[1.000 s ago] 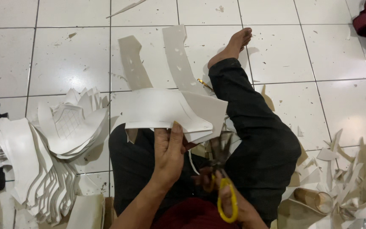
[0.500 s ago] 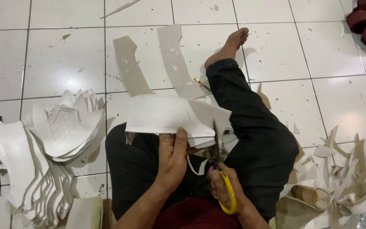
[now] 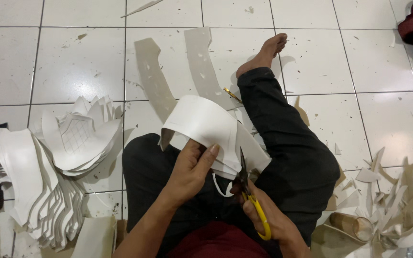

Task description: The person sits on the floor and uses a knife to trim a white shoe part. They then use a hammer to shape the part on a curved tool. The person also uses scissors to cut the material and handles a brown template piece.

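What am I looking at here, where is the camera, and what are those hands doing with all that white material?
There is no machine here: a person sits on a tiled floor, and the one picture comes from a camera worn on their head, looking down at their own hands and legs. The left hand grips a stack of white cut sheets, bent over in a curve. The right hand holds yellow-handled scissors whose blades meet the edge of that stack. To the left lies a pile of shaped white pieces. To the right are scattered offcuts and a glass lying on its side. Two long grey strips lie flat on the tiles ahead, near the person's bare foot.
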